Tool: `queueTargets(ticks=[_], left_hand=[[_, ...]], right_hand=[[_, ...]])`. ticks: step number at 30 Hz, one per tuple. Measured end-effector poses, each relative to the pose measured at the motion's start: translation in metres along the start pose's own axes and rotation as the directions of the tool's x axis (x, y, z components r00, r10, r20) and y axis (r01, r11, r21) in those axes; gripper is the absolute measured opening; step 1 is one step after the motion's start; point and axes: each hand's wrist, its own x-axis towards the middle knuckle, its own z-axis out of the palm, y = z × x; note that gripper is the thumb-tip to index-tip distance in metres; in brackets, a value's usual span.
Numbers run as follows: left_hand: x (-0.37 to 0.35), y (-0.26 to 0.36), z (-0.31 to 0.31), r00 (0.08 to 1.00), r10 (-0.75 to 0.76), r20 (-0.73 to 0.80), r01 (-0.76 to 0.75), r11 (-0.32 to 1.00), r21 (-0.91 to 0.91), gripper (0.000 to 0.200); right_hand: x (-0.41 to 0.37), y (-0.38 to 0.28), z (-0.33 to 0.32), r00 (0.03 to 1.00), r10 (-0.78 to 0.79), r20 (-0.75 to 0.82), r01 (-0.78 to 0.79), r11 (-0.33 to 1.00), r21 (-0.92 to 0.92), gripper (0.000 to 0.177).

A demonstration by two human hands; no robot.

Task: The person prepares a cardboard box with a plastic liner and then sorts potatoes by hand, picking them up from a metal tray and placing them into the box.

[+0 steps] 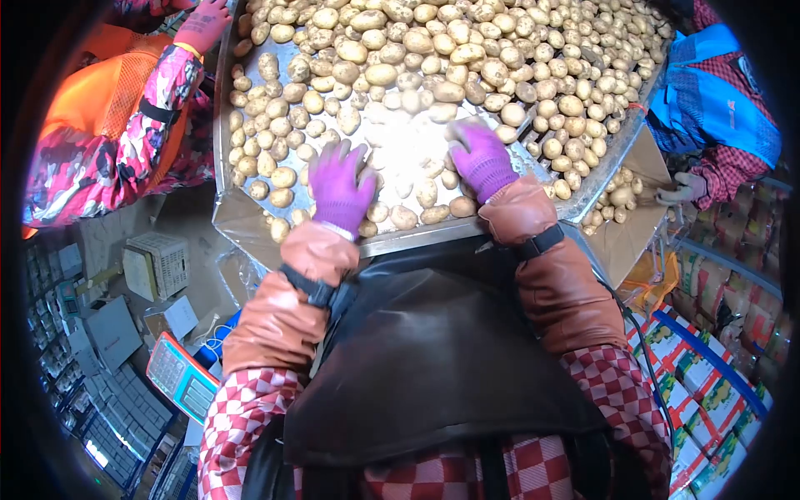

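Many muddy potatoes (382,75) are heaped over a metal sorting table (392,244), thick at the back and thinner near me. My left hand (342,185), in a purple knit glove, is open with fingers spread over the near part, beside a few loose potatoes. In a matching glove, my right hand (482,158) rests at the right of the bright patch, fingers bent and pointing inward. I see no potato in it; glare washes out its fingertips. Single potatoes (404,217) lie along the front edge between my hands.
A person in an orange vest (108,100) stands at the left, a pink-gloved hand (202,25) near the rim. Another in a blue vest (708,96) is at the right, a gloved hand (683,188) by a cardboard chute (637,237). Below are a scale (179,379), crate (158,265) and printed cartons (700,392).
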Motion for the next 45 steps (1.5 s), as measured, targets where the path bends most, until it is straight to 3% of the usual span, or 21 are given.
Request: queueTargets(ticks=[1,4,6,8,11,16,18,20,21,22,23,24,27,28,33,36,37,40,41,42,45], left_hand=[[0.024,0.004,0.004,0.998,0.057,-0.015,-0.058,0.998,-0.034,0.038],[0.086,0.005,0.026,0.999,0.021,-0.049,-0.030,0.983,-0.184,0.032],[0.103,0.010,0.042,0.993,-0.094,0.065,0.096,0.994,-0.041,0.057],[0.086,0.015,0.056,0.977,-0.001,0.214,0.009,0.999,-0.037,0.070],[0.047,-0.014,0.044,0.906,0.267,0.329,-0.268,0.963,-0.042,0.065],[-0.019,-0.055,-0.015,0.938,-0.043,0.343,0.007,0.994,0.105,0.057],[-0.036,-0.044,-0.004,0.980,-0.142,0.137,0.105,0.965,0.242,0.052],[-0.015,0.010,-0.011,0.984,-0.154,0.093,0.148,0.987,0.070,0.044],[-0.013,0.028,0.001,0.960,-0.038,0.279,0.045,0.999,-0.019,0.049],[-0.010,0.042,0.011,0.892,0.094,0.443,-0.038,0.990,-0.133,0.054],[-0.010,0.058,0.006,0.851,0.383,0.360,-0.317,0.920,-0.230,0.061],[-0.014,0.050,0.018,0.761,0.434,0.481,-0.355,0.900,-0.251,0.060],[-0.029,-0.004,0.023,0.929,0.250,0.272,-0.249,0.968,-0.038,0.048],[-0.028,-0.014,0.004,0.947,0.207,0.246,-0.210,0.978,-0.014,0.045],[-0.042,-0.052,-0.055,0.941,-0.228,0.250,0.228,0.973,0.031,0.053],[-0.032,-0.053,-0.055,0.931,-0.351,0.105,0.275,0.859,0.431,0.051],[-0.017,-0.056,-0.054,0.962,-0.269,0.043,0.235,0.899,0.369,0.049],[0.050,-0.077,-0.030,0.963,-0.269,-0.032,0.269,0.963,-0.016,0.039],[0.065,-0.092,-0.005,0.939,-0.334,-0.079,0.335,0.942,-0.009,0.046],[0.086,-0.097,0.008,0.862,-0.505,0.031,0.502,0.862,0.072,0.055],[0.090,-0.063,0.026,0.843,-0.470,0.261,0.410,0.876,0.254,0.061]], right_hand=[[-0.013,-0.020,-0.012,0.996,-0.074,-0.057,0.086,0.965,0.248,0.037],[-0.019,0.010,-0.012,0.935,0.288,-0.205,-0.066,0.711,0.700,0.036],[-0.022,0.015,-0.030,0.858,0.456,-0.236,0.006,0.451,0.892,0.038],[-0.032,0.028,-0.037,0.848,0.476,-0.235,0.021,0.411,0.911,0.037],[-0.049,0.035,-0.051,0.861,0.447,-0.241,-0.019,0.502,0.865,0.037],[-0.068,0.044,-0.053,0.854,0.493,-0.166,-0.164,0.558,0.814,0.039],[-0.064,0.043,-0.030,0.874,0.416,-0.253,-0.210,0.791,0.575,0.049],[-0.058,0.019,0.004,0.892,0.197,-0.407,-0.165,0.980,0.114,0.057],[-0.058,0.005,0.027,0.931,0.184,-0.314,-0.152,0.981,0.124,0.066],[-0.061,-0.047,0.025,0.952,0.276,-0.130,-0.305,0.871,-0.385,0.066],[-0.066,-0.059,0.030,0.980,0.195,-0.048,-0.196,0.877,-0.439,0.064],[-0.067,-0.065,0.033,0.993,0.112,0.038,-0.080,0.871,-0.484,0.062],[-0.060,-0.041,0.010,0.994,-0.072,0.080,0.084,0.983,-0.163,0.058],[-0.055,-0.029,0.000,0.992,-0.119,-0.034,0.123,0.979,0.163,0.050],[-0.035,0.016,-0.032,0.965,0.057,-0.258,-0.026,0.992,0.120,0.056],[-0.027,0.026,0.021,0.931,0.133,-0.341,-0.192,0.970,-0.147,0.069],[-0.029,-0.020,0.008,0.980,0.196,0.015,-0.195,0.979,-0.066,0.075],[-0.048,-0.069,0.036,0.988,-0.149,-0.035,0.118,0.889,-0.443,0.073],[-0.041,-0.075,0.038,0.975,-0.131,0.181,0.168,0.964,-0.205,0.061],[-0.047,-0.076,0.042,0.923,-0.372,0.094,0.381,0.919,-0.104,0.048],[-0.052,-0.072,0.057,0.813,-0.578,0.067,0.556,0.806,0.203,0.039]])
